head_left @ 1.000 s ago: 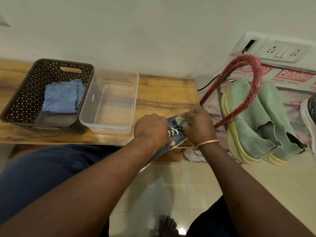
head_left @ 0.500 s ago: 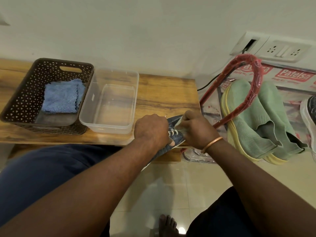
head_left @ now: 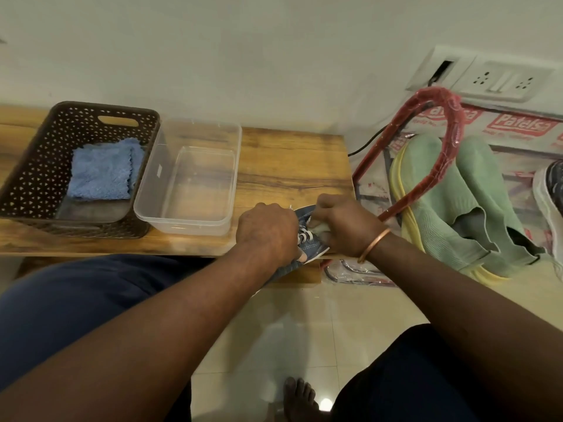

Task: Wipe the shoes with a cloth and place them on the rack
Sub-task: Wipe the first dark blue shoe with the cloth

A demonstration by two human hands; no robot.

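A small blue denim shoe [head_left: 310, 246] with white laces sits at the front right edge of the wooden table [head_left: 289, 166]. My left hand [head_left: 268, 231] grips its left side and covers most of it. My right hand [head_left: 341, 225] holds a pale green cloth [head_left: 321, 228] bunched in its fingers and presses it on the shoe's upper. To the right stands the red-framed shoe rack [head_left: 438, 166] with a pair of green slip-on shoes [head_left: 457, 202] on it.
A brown perforated basket [head_left: 33, 166] holding a folded blue cloth [head_left: 103, 172] and an empty clear plastic tub [head_left: 189, 178] stand on the table's left. Another shoe [head_left: 551, 190] shows at the right edge. A wall socket [head_left: 499, 80] is above the rack. My bare foot [head_left: 300, 397] rests on the tiled floor.
My right hand has drawn the cloth back toward me over the shoe's upper. My left hand and the shoe have stayed in place.
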